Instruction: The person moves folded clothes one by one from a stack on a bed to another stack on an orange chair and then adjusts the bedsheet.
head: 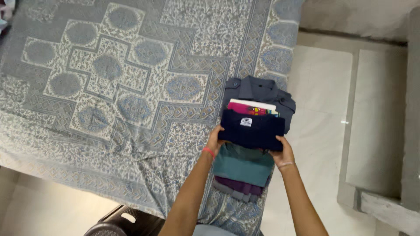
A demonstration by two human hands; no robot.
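Two hands clamped on folded navy garment (251,130): left hand (215,140) at one end, right hand (283,153) opposite, above teal garment (243,165), beside grey shirt (261,91), on patterned bed (109,87).

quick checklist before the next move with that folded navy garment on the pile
1. Both hands on the folded navy garment: left hand at its left edge, right hand at its lower right corner: ok.
2. Garment folded flat: ok.
3. Folded grey collared shirt and pink-and-white folded piece lie behind it: ok.
4. Teal folded cloth and purple one sit near the patterned blue-grey bedspread edge: not ok.
5. Grip firmness: cannot tell.
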